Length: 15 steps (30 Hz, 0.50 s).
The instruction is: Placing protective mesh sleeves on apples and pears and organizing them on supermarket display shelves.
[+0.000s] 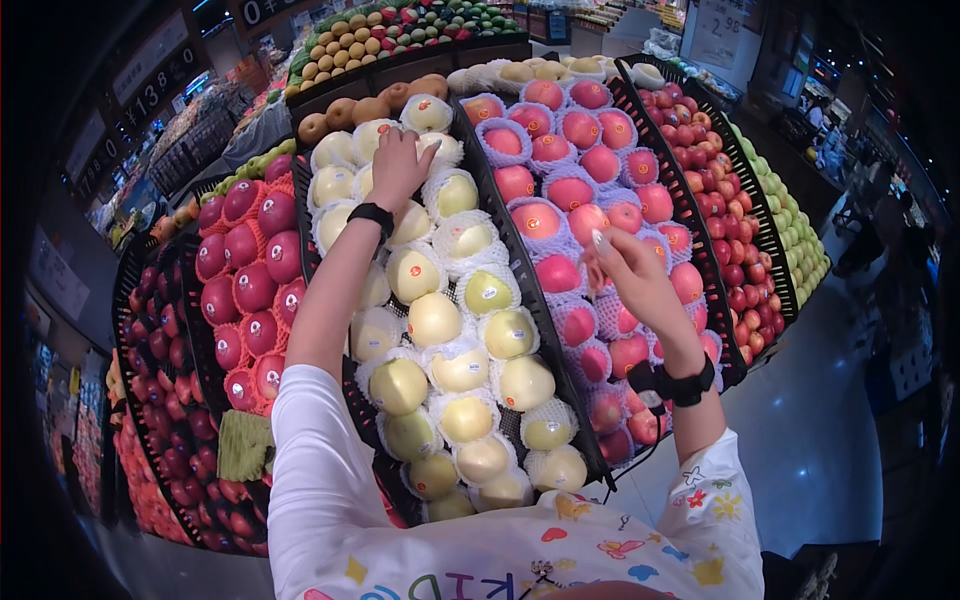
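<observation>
My left hand [403,166] reaches over the far part of a black crate of pale yellow pears [435,319] in white foam nets, its fingers resting on a pear [376,138] near the back. Whether it grips that fruit cannot be told. Above the neighbouring crate of pinkish-red apples [557,274] in lilac foam nets hangs my right hand [624,266], its fingers bent and partly blurred. No fruit is plainly held in it. Both wrists wear black bands.
Black slatted crate walls [525,289] divide the fruit. Dark pink apples [255,285] in red nets lie left, small red apples [731,217] and green apples [787,217] right. Brown pears [371,110] line the back. A green cloth-like piece [244,445] lies at the lower left.
</observation>
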### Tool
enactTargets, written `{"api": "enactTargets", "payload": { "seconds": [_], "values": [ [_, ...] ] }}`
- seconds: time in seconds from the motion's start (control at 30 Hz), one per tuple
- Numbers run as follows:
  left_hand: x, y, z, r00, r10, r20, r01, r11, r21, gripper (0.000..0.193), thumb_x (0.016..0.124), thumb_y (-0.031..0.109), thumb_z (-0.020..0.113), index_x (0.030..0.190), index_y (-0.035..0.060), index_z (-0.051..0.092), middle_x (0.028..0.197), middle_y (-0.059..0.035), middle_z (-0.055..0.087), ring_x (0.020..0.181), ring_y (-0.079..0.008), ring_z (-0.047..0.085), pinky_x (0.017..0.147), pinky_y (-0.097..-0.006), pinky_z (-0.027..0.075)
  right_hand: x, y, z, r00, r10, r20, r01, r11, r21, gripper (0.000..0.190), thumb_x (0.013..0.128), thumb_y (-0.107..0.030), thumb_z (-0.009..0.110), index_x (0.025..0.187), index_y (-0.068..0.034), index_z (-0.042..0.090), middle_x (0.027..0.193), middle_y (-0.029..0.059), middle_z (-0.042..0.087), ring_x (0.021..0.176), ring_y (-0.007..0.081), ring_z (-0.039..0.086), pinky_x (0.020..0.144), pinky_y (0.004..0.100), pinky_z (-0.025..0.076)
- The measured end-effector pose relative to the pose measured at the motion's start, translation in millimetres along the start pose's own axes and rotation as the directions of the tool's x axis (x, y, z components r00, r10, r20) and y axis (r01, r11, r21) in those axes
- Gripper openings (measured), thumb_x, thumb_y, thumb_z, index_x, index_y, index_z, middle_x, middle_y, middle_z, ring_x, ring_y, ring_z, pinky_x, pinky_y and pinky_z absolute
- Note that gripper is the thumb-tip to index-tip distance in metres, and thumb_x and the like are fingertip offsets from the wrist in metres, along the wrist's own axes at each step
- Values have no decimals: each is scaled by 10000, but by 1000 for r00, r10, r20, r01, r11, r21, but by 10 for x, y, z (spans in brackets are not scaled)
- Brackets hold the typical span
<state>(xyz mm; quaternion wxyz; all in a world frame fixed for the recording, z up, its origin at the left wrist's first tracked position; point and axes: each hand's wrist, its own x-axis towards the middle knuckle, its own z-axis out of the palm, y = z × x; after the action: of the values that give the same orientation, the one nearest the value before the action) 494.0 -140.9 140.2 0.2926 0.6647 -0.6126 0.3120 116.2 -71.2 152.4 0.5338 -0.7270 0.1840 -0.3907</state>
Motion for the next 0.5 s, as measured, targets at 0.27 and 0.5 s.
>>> {"api": "enactTargets", "payload": {
  "seconds": [0.27, 0.5],
  "values": [
    [372, -47, 345, 890, -329, 316, 231, 922, 310, 897, 762, 764, 340, 1074, -23, 639, 1189, -193, 495, 1175, -337, 392, 937, -475, 312, 366, -82, 799, 989, -66, 133, 46, 989, 144, 222, 942, -199, 488, 858, 0, 538, 716, 0, 557, 657, 49, 537, 576, 206, 427],
    [335, 88, 343, 804, -416, 425, 351, 909, 226, 907, 700, 777, 434, 1185, 23, 568, 1282, -238, 392, 1222, -397, 334, 982, -513, 256, -45, -125, 656, 991, 23, 131, -46, 983, 175, 248, 956, -223, 466, 864, -7, 546, 717, 6, 556, 655, 57, 537, 601, 210, 432]
  ]
}}
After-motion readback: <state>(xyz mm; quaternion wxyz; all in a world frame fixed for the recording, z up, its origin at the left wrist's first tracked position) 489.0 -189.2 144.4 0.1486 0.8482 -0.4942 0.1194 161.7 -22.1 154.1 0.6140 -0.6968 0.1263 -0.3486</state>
